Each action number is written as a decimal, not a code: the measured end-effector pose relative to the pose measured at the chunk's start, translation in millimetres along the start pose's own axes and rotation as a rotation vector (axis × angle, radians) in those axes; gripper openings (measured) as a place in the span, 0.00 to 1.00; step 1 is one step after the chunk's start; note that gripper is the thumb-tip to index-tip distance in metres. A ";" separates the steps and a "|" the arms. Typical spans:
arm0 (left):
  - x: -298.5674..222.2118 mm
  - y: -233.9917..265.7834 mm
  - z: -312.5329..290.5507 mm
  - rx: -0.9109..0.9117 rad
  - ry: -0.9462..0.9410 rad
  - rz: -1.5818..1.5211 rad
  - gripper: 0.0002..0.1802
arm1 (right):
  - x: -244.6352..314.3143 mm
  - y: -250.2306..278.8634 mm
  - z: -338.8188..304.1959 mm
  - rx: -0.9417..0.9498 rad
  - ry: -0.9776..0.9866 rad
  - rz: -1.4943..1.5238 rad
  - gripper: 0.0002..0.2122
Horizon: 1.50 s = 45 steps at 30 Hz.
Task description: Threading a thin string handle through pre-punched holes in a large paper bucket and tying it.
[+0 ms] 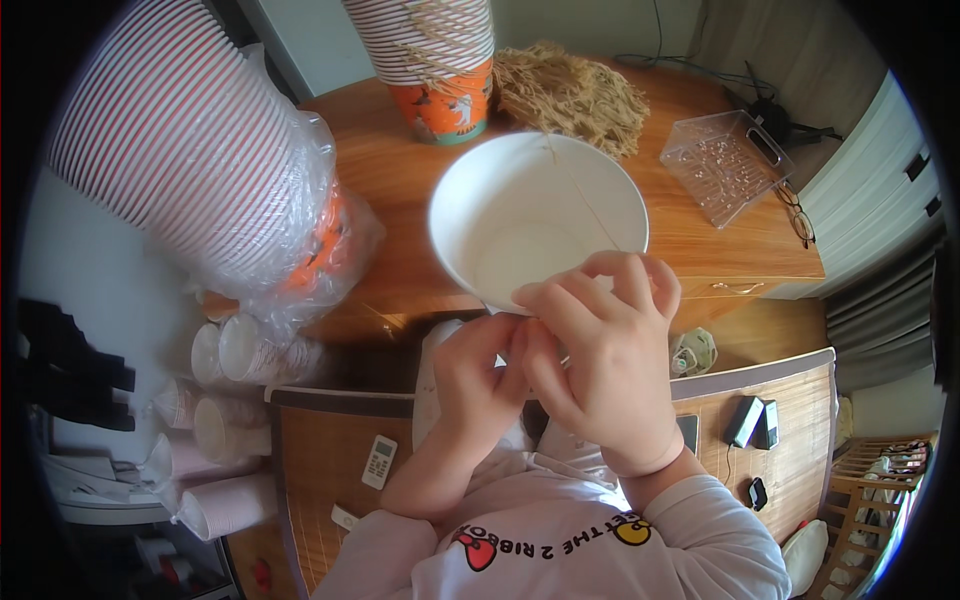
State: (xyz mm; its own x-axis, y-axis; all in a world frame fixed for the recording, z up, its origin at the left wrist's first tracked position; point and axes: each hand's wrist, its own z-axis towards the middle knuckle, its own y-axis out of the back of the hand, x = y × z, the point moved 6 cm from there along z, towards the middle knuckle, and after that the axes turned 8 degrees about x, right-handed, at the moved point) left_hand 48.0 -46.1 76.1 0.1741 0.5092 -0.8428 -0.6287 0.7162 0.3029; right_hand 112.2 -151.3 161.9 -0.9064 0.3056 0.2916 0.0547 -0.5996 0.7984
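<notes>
1. Left hand point(480, 370) is curling at the tub's near edge, fingertips meeting the other hand's. Cannot tell what, if anything, it's grasping; the contact is hidden.
2. Right hand point(610, 340) is arching over the near-right rim, fingers bent, thumb side close against the left fingertips. Probably pinching fine stuff, but can't confirm a grip from where I'm standing.
3. Step, my reading: fine two-handed finger work on the thin strand point(584, 195). Doing it well would mean pinching with the very tips and pulling gently, since something that thin could be snapping or slipping.
4. Steadying one hand while working with the other would be helping; both moving together would likely be losing the end.
5. Watching the slack matters too: the strand is crossing the tub's mouth, so it could be catching on the rim or dragging the tub.
6. Position: white tub point(490, 190) is sitting just beyond both hands, mouth facing up toward the person. Right hand is hiding part of its near-right rim; touching or not, can't tell.
7. Strand is running from the tub's far side down to the right hand's fingers, then disappearing behind them.
8. Tangled fibre pile point(575, 95) is lying past the tub, well apart from both hands, beside the orange cup stack point(440, 95).
</notes>
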 end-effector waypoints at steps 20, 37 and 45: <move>-3.3 3.6 -0.5 -0.020 -0.002 -0.030 0.05 | -11.7 2.5 1.0 0.008 -0.051 0.297 0.09; 70.7 31.7 -91.6 0.334 0.067 -0.039 0.22 | -19.2 -26.5 -15.4 -0.559 0.132 0.620 0.22; 171.0 189.4 -412.8 -0.201 0.546 0.802 0.19 | -73.9 -46.6 -33.8 -0.882 0.254 0.550 0.14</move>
State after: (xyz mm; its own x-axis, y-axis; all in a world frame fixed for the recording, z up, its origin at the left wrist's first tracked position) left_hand -354.2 -20.3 -194.3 -0.7006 0.4823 -0.5259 -0.5332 0.1358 0.8350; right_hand 162.5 -171.0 85.4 -0.9158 -0.2712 0.2964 0.2522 -0.9624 -0.1013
